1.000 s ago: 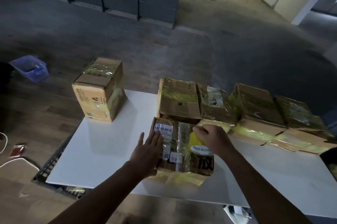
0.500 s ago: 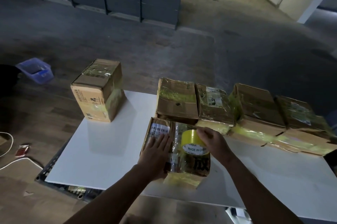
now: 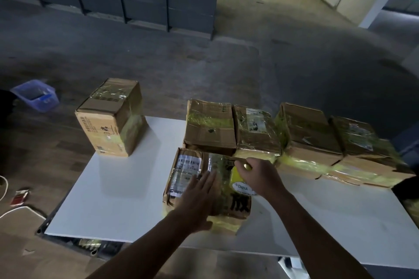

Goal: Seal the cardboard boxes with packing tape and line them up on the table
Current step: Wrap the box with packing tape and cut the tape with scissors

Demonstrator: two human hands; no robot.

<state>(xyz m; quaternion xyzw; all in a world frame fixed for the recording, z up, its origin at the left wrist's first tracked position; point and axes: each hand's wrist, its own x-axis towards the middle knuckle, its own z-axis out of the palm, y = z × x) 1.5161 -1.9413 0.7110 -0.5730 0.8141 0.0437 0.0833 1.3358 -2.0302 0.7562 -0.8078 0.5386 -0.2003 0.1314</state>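
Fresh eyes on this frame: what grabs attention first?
Both hands on the near box: left hand pressing flat, right hand gripping a yellow tape roll on its top. Behind it a row of four taped boxes runs rightward; one lone box stands at the table's far-left corner.

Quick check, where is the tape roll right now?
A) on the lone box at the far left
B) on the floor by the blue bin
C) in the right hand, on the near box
C: the right hand grips the yellow tape roll on top of the near box.
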